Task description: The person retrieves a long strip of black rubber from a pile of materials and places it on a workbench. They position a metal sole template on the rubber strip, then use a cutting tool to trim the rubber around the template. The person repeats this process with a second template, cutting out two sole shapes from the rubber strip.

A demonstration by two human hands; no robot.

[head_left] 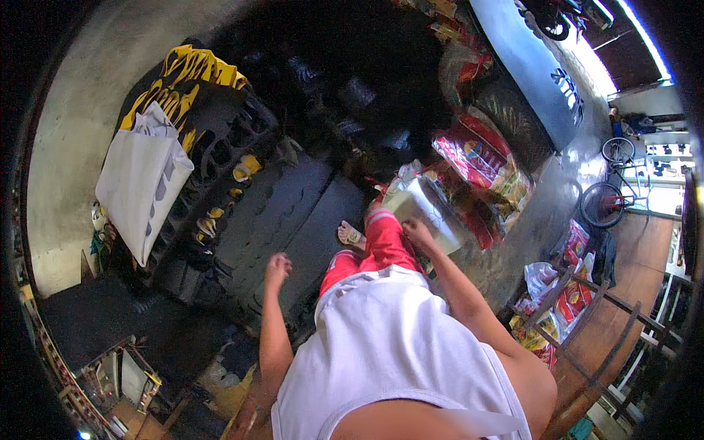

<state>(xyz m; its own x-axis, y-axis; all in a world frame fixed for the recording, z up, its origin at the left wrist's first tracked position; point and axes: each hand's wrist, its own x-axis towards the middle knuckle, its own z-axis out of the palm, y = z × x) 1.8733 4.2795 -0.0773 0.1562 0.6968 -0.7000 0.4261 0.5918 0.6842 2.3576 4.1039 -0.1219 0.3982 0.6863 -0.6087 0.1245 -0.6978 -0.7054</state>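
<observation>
I am looking down from far off. My left hand [277, 268] hangs over the wide dark mats [275, 209]. Its fingers are loose and a bit bent, and I see nothing in it. My right hand [418, 233] is by the near edge of the pale shiny sheet [438, 221], just beside the red shorts [381, 246]. I can't tell if its fingers pinch the sheet or only rest there.

The pale sheet lies ahead and to the right, next to the big red shiny bags [480, 158].

Some things look done. The black sheet [229, 143] on the left has lots of holes in it, and so does the yellow sheet [213, 70] behind it. Little yellow bits [247, 167] lie along the edge of the mats. A white folded sheet [139, 183] leans over there too.

Some things look not done. The wide mats have wavy marks but no big holes that I can see. The pale sheet looks whole, though part of it is hidden.
</observation>
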